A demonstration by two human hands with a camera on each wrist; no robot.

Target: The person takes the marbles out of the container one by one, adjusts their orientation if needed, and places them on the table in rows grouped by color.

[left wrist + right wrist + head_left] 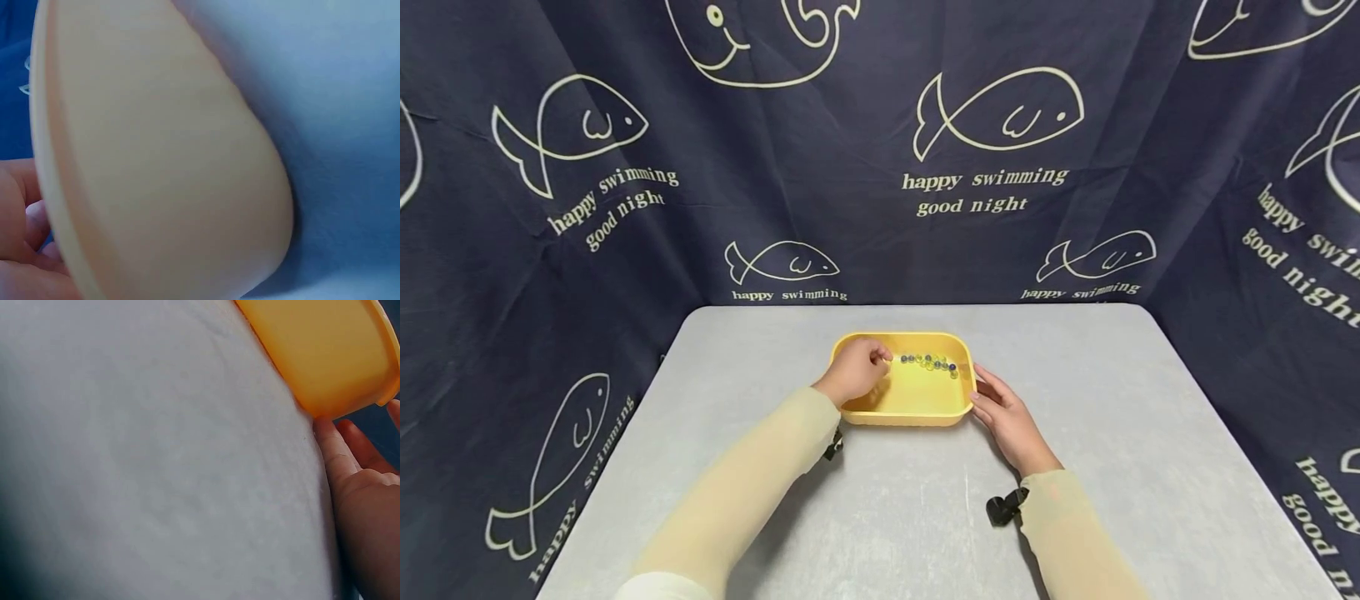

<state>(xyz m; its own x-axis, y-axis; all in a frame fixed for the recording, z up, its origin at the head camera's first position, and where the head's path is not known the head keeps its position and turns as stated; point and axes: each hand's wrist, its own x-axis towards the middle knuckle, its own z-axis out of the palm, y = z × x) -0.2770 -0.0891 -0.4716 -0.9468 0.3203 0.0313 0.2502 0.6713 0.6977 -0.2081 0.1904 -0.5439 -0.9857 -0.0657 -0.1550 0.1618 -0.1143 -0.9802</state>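
Note:
In the head view a yellow plastic tray (917, 419) stands on the table, with several small glass marbles (928, 363), some dark blue and some clear yellow, lying along its back and right. My left hand (853, 369) reaches over the tray's left side. Its fingers are curled, and thumb and forefinger pinch what looks like a yellow marble (888, 361), mostly hidden. My right hand (1011, 421) rests against the tray's right wall, fingers extended and thumb near the front corner. The left wrist view is mostly filled by the tray's outer wall (169, 144).
The light grey table (910, 517) reaches out on all sides of the tray. Dark blue cloth (880, 150) with fish drawings and lettering hangs behind and at both sides. A black wrist device (1000, 510) sits at the right sleeve.

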